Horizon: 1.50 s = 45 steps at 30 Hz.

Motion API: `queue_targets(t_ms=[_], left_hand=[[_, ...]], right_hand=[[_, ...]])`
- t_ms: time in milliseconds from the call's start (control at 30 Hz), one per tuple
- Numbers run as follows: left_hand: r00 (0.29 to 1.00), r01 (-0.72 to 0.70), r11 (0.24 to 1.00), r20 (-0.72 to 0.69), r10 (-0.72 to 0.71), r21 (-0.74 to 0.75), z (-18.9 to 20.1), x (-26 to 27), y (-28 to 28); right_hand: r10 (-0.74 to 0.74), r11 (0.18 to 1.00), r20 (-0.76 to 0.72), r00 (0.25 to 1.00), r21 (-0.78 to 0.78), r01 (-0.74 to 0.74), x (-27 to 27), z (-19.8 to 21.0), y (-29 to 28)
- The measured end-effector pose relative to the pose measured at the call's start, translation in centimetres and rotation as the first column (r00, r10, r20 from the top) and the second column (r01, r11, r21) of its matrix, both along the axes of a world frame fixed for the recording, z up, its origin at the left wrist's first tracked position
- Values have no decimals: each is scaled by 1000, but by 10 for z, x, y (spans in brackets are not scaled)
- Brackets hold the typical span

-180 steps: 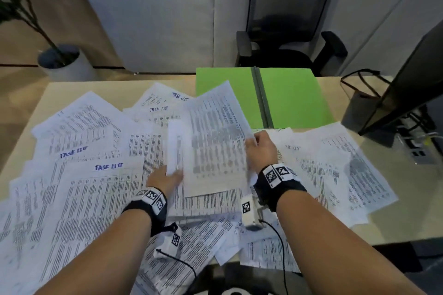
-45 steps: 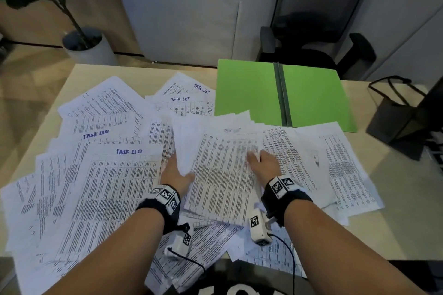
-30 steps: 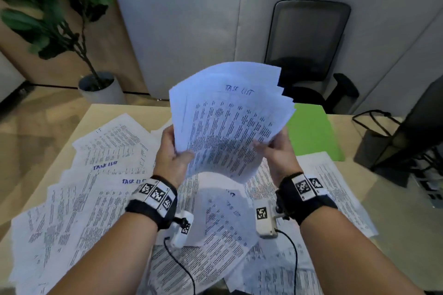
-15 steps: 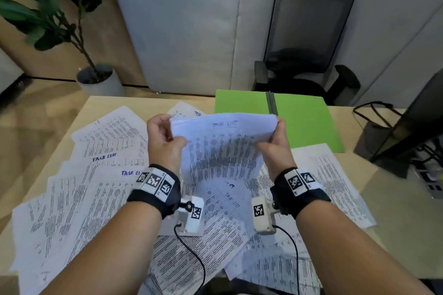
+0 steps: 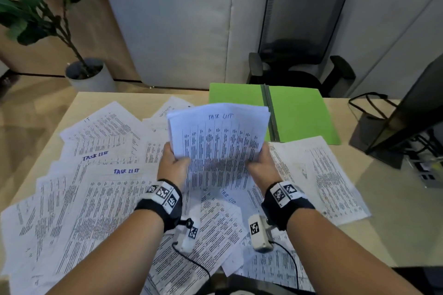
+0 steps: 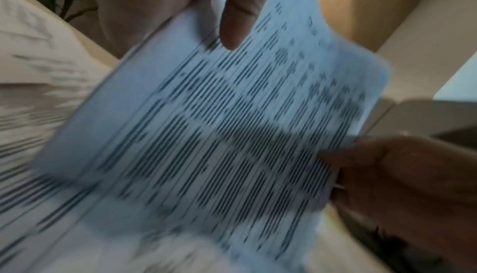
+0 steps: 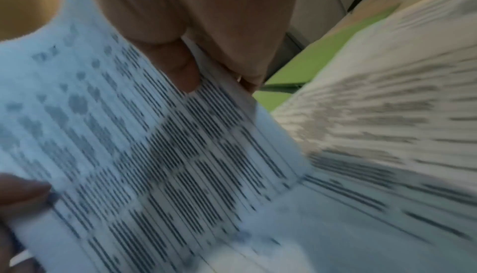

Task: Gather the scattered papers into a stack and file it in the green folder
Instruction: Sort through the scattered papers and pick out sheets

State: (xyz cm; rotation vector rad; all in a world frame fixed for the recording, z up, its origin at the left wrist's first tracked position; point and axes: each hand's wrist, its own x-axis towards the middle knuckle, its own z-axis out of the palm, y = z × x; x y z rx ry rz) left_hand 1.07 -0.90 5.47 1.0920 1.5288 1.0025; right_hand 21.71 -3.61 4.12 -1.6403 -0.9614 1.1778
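**Pale worktop, loose sheets, and a half-gathered stack held in both hands**

Pale wood worktop (image 5: 383, 227) runs out from the person, smooth and matt, and nearly all of its near half is covered by scattered papers (image 5: 96, 199): thin white sheets printed with dense dark rows, several headed "TASK LIST" in blue handwriting, overlapping at loose angles.

Above those sheets the stack (image 5: 218, 141) is held tilted up off the worktop, its top edges slightly fanned and uneven, the lower part bowing softly. The left hand (image 5: 172, 165) grips the stack's left edge, thumb curled over the printed face and fingers (image 6: 240, 12) wrapped behind. The right hand (image 5: 261, 165) pinches the right edge the same way, thumb on the front, fingers (image 7: 247, 52) closed against the back. Both wrist views are blurred, but each shows a thumb pressed on the paper. Black wristbands with square printed markers sit on both wrists.

Just beyond the stack, the green folder (image 5: 299, 117) lies open and flat at the far edge of the worktop, two smooth green leaves joined by a darker spine. One loose sheet overlaps its near right corner.

Farther back stand a black mesh office chair (image 5: 304, 31), a potted plant (image 5: 60, 31) in a grey pot on the floor to the left, and a dark monitor (image 5: 412, 108) on the right.
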Motion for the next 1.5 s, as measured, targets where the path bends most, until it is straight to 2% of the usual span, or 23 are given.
queue_targets(t_ms=[100, 233, 333, 433, 533, 667, 767, 833, 867, 933, 1000, 1133, 1233, 1333, 1400, 1500], left_hand=[[980, 130, 983, -130, -147, -132, -29, -2, -10], [968, 92, 989, -224, -117, -118, -36, 3, 1], [954, 60, 995, -289, -82, -84, -37, 8, 8], [879, 58, 981, -457, -137, -183, -51, 7, 2], [821, 34, 930, -520, -235, -367, -78, -5, -10], [786, 37, 914, -553, -276, -403, -94, -11, -13], [783, 57, 900, -540, -309, -432, -98, -15, -8], [789, 74, 887, -517, -331, -455, -101, -18, -7], [798, 70, 884, -506, -327, -462, -102, -18, -7], [807, 58, 886, -502, -312, -460, -101, -18, -8], [813, 47, 890, -500, -298, -454, -100, -18, -8], [808, 53, 888, -503, -307, -457, -95, -17, -6], [816, 62, 886, -488, -310, -460, -95, -18, -7], [823, 58, 893, -485, -296, -447, -93, -17, -9], [817, 55, 901, -500, -288, -430, -93, -15, -10], [836, -21, 923, -513, -194, -384, -94, -12, -14]], right_hand=[[98, 988, 193, 976, -134, -73, 3, -29, -8], [-42, 997, 311, 949, -52, 61, 24, -19, 5], [-151, 987, 403, 903, 18, 157, 53, -18, 8], [-147, 960, 577, 803, -114, 257, 90, -41, -7], [-54, 844, 692, 720, -354, 403, 116, -61, -30], [48, 713, 676, 735, -539, 449, 118, -69, -47], [-80, 700, 602, 795, -533, 474, 114, -73, -42], [-185, 726, 489, 853, -517, 454, 113, -75, -38], [-190, 755, 460, 867, -495, 429, 114, -75, -36], [-145, 803, 499, 854, -445, 397, 113, -70, -35], [-165, 836, 574, 802, -350, 423, 110, -57, -36], [-297, 851, 699, 650, -115, 512, 92, -23, -38], [-267, 891, 802, 534, -6, 454, 81, 3, -35], [-254, 937, 876, 409, 118, 329, 72, 27, -31], [-284, 947, 879, 384, 194, 256, 65, 40, -28], [-370, 929, 842, 392, 344, 138, 53, 54, -22]])
